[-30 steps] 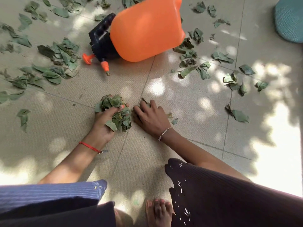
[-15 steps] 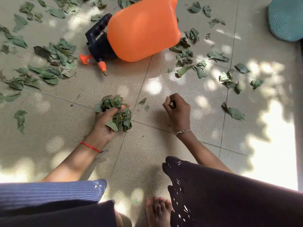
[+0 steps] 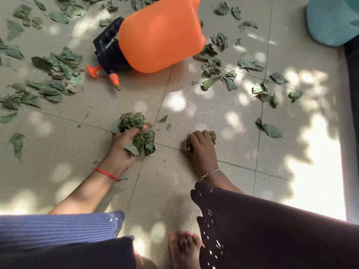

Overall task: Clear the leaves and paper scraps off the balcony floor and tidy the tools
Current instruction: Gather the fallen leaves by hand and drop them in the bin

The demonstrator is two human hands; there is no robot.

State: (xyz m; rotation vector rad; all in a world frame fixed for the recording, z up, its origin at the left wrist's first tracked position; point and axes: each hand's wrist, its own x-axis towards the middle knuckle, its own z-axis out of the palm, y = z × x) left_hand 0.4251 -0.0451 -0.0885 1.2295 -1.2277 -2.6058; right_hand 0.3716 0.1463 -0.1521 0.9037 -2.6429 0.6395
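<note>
The beige tiled floor [image 3: 165, 191] lies in dappled sun, with torn green leaves [image 3: 56, 70] scattered over its far half. An orange sprayer [image 3: 159, 33] lies on its side among them, and a teal woven object [image 3: 328, 22] sits far right.

The sprayer [image 3: 161, 33] lies on its side on the floor [image 3: 194, 105] at upper centre, nozzle end to the left. Loose leaves [image 3: 58, 68] spread left of it and more leaves [image 3: 217, 74] right of it. At centre, the left hand [image 3: 124, 144] holds a leaf clump [image 3: 139, 133] on the floor. Just right of it, the right hand [image 3: 200, 146] grips a smaller leaf bunch [image 3: 213, 136]. 2 leaf bits [image 3: 163, 119] lie between the hands. A basket [image 3: 330, 22] sits in the upper right corner.
</note>
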